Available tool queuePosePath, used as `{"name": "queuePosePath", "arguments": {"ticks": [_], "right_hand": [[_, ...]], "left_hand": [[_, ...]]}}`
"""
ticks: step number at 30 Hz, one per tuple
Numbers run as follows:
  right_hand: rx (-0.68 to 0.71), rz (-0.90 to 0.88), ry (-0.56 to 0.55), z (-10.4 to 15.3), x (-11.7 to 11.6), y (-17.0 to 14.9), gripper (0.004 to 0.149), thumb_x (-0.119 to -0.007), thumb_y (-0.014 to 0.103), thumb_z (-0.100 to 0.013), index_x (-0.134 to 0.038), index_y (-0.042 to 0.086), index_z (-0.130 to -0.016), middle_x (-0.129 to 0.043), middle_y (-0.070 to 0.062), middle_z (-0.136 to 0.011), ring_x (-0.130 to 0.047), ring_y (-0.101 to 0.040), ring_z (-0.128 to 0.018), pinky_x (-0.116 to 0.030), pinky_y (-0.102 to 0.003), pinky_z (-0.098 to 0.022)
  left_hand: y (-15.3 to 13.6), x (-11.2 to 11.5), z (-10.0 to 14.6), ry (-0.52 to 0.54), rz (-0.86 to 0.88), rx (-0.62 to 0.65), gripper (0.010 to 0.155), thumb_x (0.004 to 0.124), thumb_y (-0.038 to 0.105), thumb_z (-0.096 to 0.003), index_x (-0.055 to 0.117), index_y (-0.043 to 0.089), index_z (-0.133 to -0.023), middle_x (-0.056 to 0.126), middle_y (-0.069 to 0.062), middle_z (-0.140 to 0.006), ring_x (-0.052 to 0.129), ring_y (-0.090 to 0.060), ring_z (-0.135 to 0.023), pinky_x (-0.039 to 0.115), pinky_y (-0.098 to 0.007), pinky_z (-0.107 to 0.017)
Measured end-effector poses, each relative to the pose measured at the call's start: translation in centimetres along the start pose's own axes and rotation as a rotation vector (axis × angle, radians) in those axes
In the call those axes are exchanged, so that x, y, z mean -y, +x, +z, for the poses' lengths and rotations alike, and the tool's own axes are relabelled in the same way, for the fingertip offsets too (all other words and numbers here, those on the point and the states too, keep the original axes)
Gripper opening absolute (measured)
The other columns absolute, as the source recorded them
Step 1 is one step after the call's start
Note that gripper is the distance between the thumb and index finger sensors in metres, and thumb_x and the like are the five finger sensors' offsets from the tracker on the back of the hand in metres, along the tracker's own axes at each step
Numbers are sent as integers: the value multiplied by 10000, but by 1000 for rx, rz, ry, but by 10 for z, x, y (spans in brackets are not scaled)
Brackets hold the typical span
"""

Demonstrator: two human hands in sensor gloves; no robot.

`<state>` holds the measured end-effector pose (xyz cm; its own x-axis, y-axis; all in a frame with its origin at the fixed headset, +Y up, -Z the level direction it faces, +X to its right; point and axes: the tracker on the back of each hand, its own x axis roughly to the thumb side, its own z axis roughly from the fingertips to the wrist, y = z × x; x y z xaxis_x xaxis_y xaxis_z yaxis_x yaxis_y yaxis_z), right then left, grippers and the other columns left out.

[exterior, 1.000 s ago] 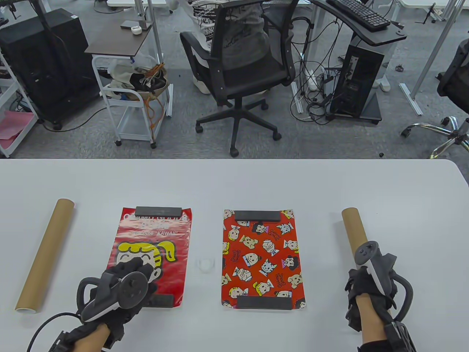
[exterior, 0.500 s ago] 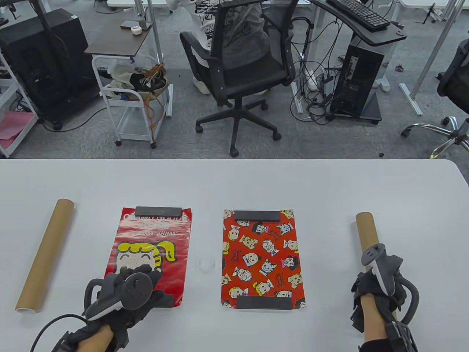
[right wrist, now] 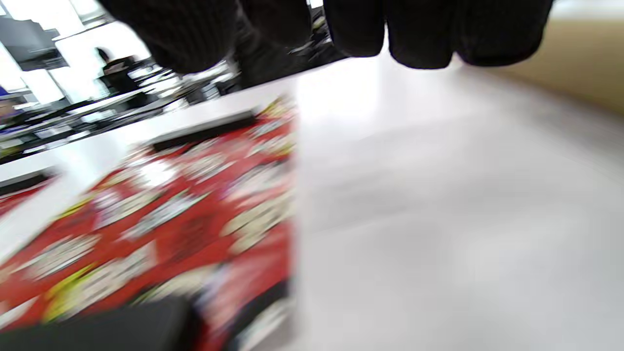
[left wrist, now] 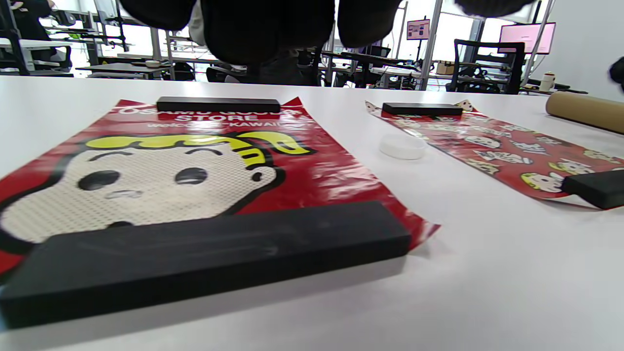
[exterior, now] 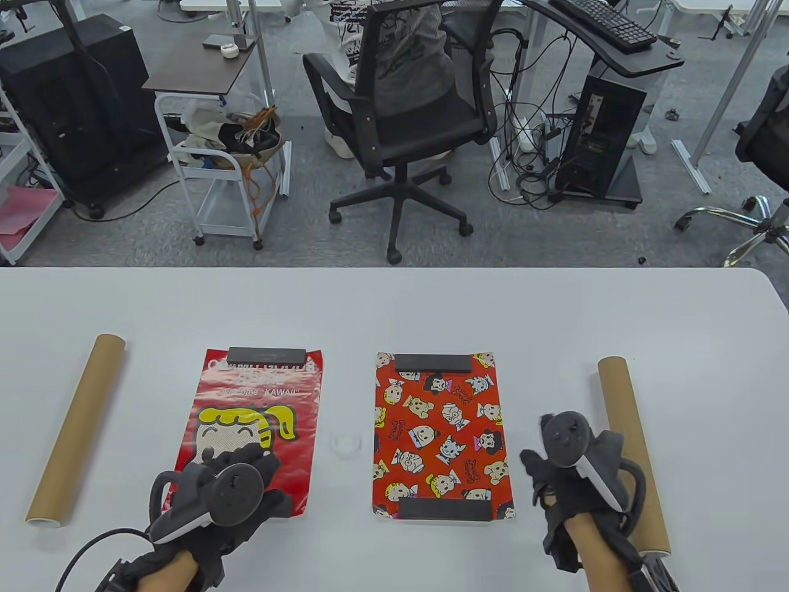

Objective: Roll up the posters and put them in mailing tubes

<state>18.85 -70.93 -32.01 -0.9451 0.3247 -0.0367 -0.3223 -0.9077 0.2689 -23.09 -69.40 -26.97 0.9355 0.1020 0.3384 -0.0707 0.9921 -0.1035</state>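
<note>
Two red posters are laid flat, unrolled: girl-face poster under the left hand's fingers, cartoon-pattern poster just left of the right hand. Two brown tubes are lying flat: left tube well outboard; right tube beside the right hand.

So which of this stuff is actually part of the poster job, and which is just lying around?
Part of the job:
- big-face poster
- patterned poster
- left tube
- right tube
- black weight bars, e.g.
- white cap, probably

Just lying about:
- office chair
- keyboard
- white cart
</note>
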Motion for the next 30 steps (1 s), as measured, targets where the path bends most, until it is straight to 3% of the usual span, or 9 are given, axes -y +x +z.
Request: {"name": "queuePosePath", "arguments": {"ticks": [2,6,8,10,13,16,20,26,30], "right_hand": [[127,40,111,-4,-21,22,563,-769,368,-461,-613,192,-972,-503,-191,-1075,-543,-534,-943,-599,-668,-582],[143,278,176,-10,-43,43,561,-741,390,-464,-585,225,-978,-482,-145,-1093,-548,-495,-971,-595,-669,-601],[119,311,209,-12,-51,41,562,-729,407,-466,-592,219,-979,-478,-144,-1095,-556,-493,-974,-602,-670,-601],[94,290,300,-15,-58,33,563,-722,406,-470,-546,228,-975,-407,-121,-1086,-402,-442,-969,-578,-646,-616],[108,250,298,-15,-56,29,554,-734,400,-466,-577,223,-967,-419,-116,-1086,-406,-434,-969,-570,-651,-619],[104,249,317,-17,-54,29,547,-728,404,-470,-578,226,-964,-417,-111,-1084,-402,-427,-965,-578,-639,-619],[111,237,325,-18,-53,27,544,-730,408,-468,-592,224,-961,-424,-107,-1082,-406,-421,-960,-592,-632,-612],[121,246,324,-20,-52,28,539,-731,412,-468,-614,212,-955,-446,-118,-1077,-432,-433,-951,-613,-628,-602],[134,243,315,-21,-51,27,546,-738,427,-464,-629,211,-952,-462,-122,-1074,-450,-435,-942,-626,-621,-596]], "left_hand": [[21,3,-12,-29,-1,58,652,668,578,-462,656,242,-1020,645,-128,-1103,789,-405,-963,667,-621,-669],[77,10,-56,-156,-112,174,693,629,607,-454,590,269,-1057,531,-89,-1167,704,-410,-1049,637,-632,-697],[103,15,-88,-185,-130,203,694,605,600,-454,564,276,-1067,510,-76,-1175,667,-408,-1067,620,-637,-704],[126,22,-126,-209,-156,204,696,577,600,-453,535,291,-1075,485,-64,-1182,640,-401,-1080,605,-640,-711],[151,42,-189,-273,-197,135,718,535,603,-449,394,335,-1100,334,-52,-1202,472,-416,-1118,518,-664,-738],[161,58,-242,-344,-267,22,750,481,631,-433,243,361,-1091,208,-36,-1200,323,-418,-1130,429,-690,-751],[165,70,-287,-427,-236,-99,788,449,665,-417,163,343,-1078,135,-33,-1176,271,-413,-1131,373,-701,-755],[161,71,-329,-374,-205,-150,805,470,673,-404,216,337,-1090,111,-13,-1169,235,-399,-1135,355,-718,-750],[158,66,-336,-344,-171,-155,816,492,671,-406,194,332,-1086,88,-16,-1163,216,-404,-1129,350,-711,-752]]}}
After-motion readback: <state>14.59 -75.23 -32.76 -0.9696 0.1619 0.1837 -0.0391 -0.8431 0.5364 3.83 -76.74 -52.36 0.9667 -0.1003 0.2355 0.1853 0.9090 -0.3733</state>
